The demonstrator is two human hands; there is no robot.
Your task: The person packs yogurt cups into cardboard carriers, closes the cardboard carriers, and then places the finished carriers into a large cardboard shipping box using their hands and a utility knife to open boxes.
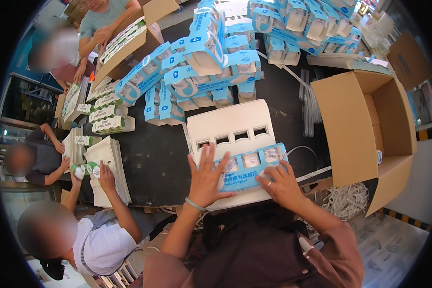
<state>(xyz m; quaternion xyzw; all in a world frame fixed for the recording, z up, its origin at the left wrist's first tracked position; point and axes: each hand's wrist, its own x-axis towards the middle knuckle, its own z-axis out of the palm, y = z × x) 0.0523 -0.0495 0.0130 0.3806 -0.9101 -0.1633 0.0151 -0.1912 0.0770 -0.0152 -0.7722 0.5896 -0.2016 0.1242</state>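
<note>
A blue and white cardboard yoghurt sleeve (pixel 251 158) with pale cups showing in its windows lies before me, on top of a stack of flat die-cut cardboard sleeves (pixel 230 118), white side up. My left hand (pixel 210 176) rests spread on its left part, the fingers reaching over the windows. At the sleeve's right end, my right hand (pixel 282 185) touches the edge with bent fingers and wears a ring. Whether either hand grips the board is hard to tell. Packed blue yoghurt sleeves (pixel 212 73) are piled beyond the stack.
An open cardboard box (pixel 349 126) stands at the right, beside clear plastic strips (pixel 307 104). More blue packs (pixel 302 21) are heaped at the back right. Green and white packs (pixel 113 124) stand on the black table (pixel 147 158) at the left, where several people handle sleeves and packs.
</note>
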